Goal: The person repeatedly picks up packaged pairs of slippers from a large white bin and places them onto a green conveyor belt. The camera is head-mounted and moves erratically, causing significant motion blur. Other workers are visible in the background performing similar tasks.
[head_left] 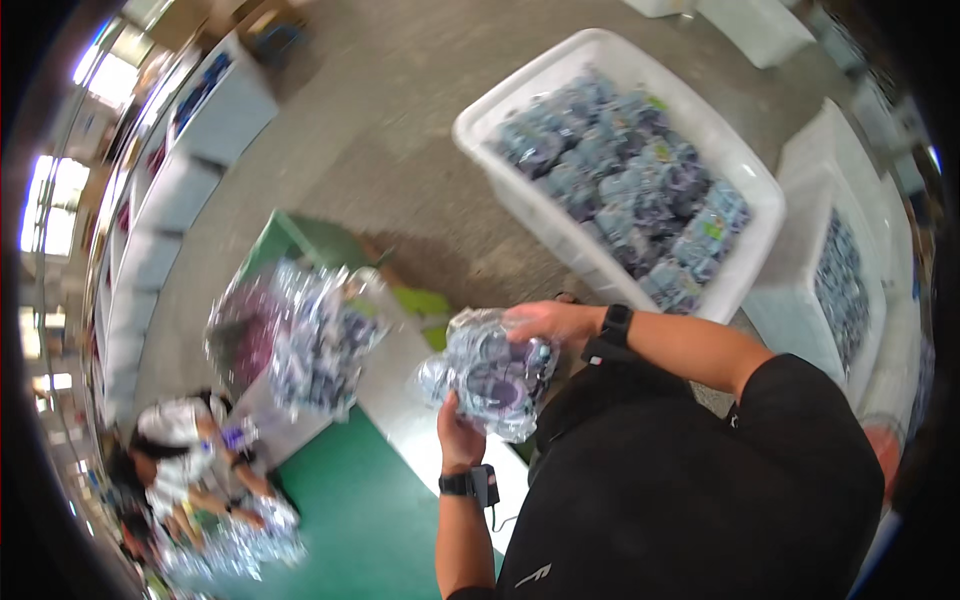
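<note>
Bin [740, 150] of packets beyond bundle [490, 372]; bagged heap [300, 340] left.

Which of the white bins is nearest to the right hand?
The big white bin of packets, just above the right hand; the other bin stands farther right.

Beyond the grip, the floor [400, 130] is bare grey concrete, blurred by motion. Up and to the right of the grip stands a large white plastic bin [520, 110], filled with small clear-wrapped bluish packs. Further right are more white bins [800, 290], one also holding such packs. Left of the grip a green-topped table [350, 530] runs toward the lower edge, with a white strip along its near side. Far to the left, a long row of white shelving [170, 200] curves along the wall, and bright windows [45, 205] glare behind it. Lower left, another person [180, 450] sits among shiny packs.
</note>
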`<state>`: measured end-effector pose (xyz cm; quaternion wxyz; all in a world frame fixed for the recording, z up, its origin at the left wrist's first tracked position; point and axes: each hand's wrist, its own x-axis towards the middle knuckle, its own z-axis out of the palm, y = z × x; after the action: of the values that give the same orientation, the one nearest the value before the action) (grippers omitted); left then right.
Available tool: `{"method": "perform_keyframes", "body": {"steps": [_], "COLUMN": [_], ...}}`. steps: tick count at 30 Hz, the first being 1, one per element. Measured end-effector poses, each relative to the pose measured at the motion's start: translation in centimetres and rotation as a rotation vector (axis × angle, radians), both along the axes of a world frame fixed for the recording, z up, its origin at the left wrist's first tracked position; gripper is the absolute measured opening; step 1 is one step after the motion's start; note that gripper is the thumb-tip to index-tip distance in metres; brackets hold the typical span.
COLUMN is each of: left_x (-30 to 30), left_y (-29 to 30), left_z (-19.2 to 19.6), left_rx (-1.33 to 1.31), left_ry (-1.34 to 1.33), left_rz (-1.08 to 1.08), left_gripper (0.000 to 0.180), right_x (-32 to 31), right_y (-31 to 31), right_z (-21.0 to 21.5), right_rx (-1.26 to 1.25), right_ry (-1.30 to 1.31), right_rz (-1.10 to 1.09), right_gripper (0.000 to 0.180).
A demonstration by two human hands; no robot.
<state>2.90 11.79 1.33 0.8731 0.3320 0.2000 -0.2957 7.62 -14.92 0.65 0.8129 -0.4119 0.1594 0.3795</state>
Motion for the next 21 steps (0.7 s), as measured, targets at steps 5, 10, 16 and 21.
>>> {"method": "perform_keyframes", "body": {"steps": [5, 10, 16, 21], "left_x": [2.4, 4.3, 4.4, 5.2], "left_y": [-8.5, -12.8, -14.0, -14.1], "left_z": [-0.4, -1.8, -3.1, -3.6], "left_rx": [0.124, 0.453, 0.734, 0.869], "left_ry": [0.016, -0.006, 0.013, 0.036], "left_rz": [-0.166, -0.342, -0.454, -0.541], "left_gripper": [0.049, 0.049, 0.04, 0.039], "right_x": [-1.5, -4.4, -9.2, -11.0], "right_y": [-12.0, -26.7, -42.3, -50.7], "right_z": [-2.8, -5.5, -8.0, -11.0], "right_rx": [-0.139, -0.406, -0.99, -1.228], "right_ry": [-0.007, -0.094, 0.11, 0.151], "right_rz": [-0.121, -0.488, -0.999, -1.164], "right_gripper": [0.065, 0.059, 0.068, 0.076]}}
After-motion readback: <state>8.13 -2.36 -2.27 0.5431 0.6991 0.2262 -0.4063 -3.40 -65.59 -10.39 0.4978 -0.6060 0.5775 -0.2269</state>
